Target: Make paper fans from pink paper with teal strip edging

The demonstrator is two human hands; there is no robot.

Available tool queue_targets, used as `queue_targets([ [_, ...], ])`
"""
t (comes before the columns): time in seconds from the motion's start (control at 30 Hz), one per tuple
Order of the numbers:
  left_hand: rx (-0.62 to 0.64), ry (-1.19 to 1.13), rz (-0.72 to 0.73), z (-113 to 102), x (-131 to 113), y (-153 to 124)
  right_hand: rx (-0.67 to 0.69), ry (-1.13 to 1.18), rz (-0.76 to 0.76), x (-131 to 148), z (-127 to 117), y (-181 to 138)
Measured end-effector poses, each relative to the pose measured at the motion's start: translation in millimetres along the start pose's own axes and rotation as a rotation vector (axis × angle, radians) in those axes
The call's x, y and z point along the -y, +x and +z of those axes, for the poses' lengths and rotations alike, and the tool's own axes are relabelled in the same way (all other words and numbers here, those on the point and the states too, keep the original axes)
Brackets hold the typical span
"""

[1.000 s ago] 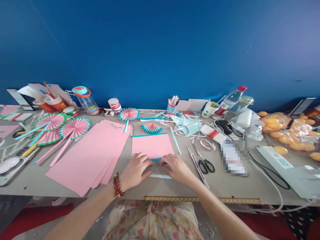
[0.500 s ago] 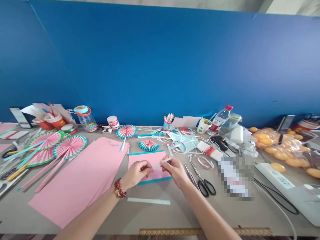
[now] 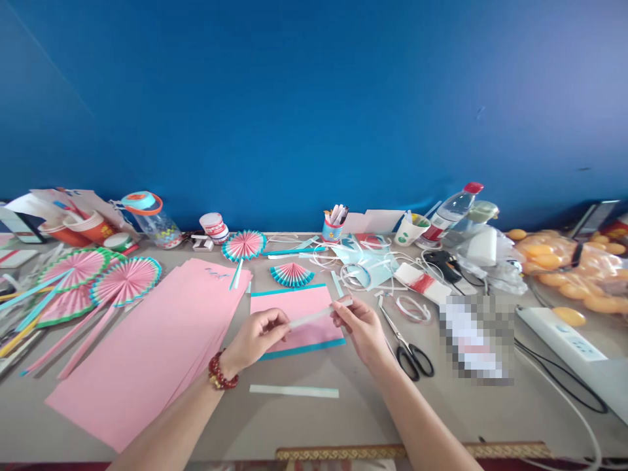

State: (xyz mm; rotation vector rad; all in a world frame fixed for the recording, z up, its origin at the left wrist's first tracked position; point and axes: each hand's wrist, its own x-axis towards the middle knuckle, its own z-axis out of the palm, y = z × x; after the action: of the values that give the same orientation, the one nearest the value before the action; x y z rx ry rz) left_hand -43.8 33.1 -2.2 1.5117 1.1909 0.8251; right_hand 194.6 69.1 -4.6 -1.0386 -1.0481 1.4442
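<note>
Both my hands hold a thin white paper strip (image 3: 314, 316) just above the table. My left hand (image 3: 258, 337) pinches its left end and my right hand (image 3: 360, 325) pinches its right end. Under the strip lies a pink sheet with teal edges (image 3: 299, 302). A second pale strip (image 3: 294, 391) lies flat on the table nearer to me. A red bead bracelet (image 3: 218, 374) circles my left wrist.
A stack of pink paper (image 3: 152, 340) lies to the left, with folded pink fans (image 3: 122, 278) beyond it. Scissors (image 3: 409, 350) and tweezers sit to the right. A pen cup (image 3: 332, 226), bottle (image 3: 449, 209), power strip (image 3: 559, 330) and bag of orange balls (image 3: 564, 261) line the back and right.
My hands were pressed on the near edge of the pink sheet; they have lifted a white strip off it and now hold it stretched above the sheet. One strip remains on the table.
</note>
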Motion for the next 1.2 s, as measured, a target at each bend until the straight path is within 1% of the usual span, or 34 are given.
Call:
queue_targets([
  [0.07, -0.005, -0.027, -0.015, 0, -1, 0, -0.019, 0.022, 0.002, -2, -1, 0],
  [0.17, -0.053, -0.029, -0.012, 0, -2, 0, -0.071, 0.024, -0.022, -4, -4, 1],
  [0.33, -0.185, -0.029, 0.042, -2, 0, 0, -0.111, 0.025, -0.080, -9, -7, 2],
  [0.47, -0.243, 0.005, 0.102, -1, -1, -2, -0.104, 0.075, -0.077, -11, -7, 3],
  [0.57, -0.270, 0.022, 0.144, 1, -4, -3, -0.060, 0.169, -0.039, -10, -8, 2],
  [0.67, -0.297, 0.018, 0.172, 3, -6, -4, 0.054, 0.261, -0.010, -7, -6, -1],
  [0.73, -0.312, 0.006, 0.185, 4, -6, -5, 0.141, 0.252, -0.001, -8, -1, -4],
  [0.83, -0.291, -0.029, 0.182, 8, -6, -7, 0.248, 0.138, 0.017, -13, 9, -10],
  [0.93, -0.229, -0.059, 0.155, 14, -5, -9, 0.312, 0.018, 0.001, -20, 18, -13],
  [1.0, -0.197, -0.064, 0.140, 18, -5, -9, 0.309, -0.042, -0.036, -24, 20, -13],
  [1.1, -0.177, -0.076, 0.123, 21, -4, -10, 0.254, -0.137, -0.083, -25, 20, -14],
  [1.2, -0.142, -0.146, 0.085, 21, -7, -10, 0.224, -0.191, -0.123, -23, 18, -15],
])
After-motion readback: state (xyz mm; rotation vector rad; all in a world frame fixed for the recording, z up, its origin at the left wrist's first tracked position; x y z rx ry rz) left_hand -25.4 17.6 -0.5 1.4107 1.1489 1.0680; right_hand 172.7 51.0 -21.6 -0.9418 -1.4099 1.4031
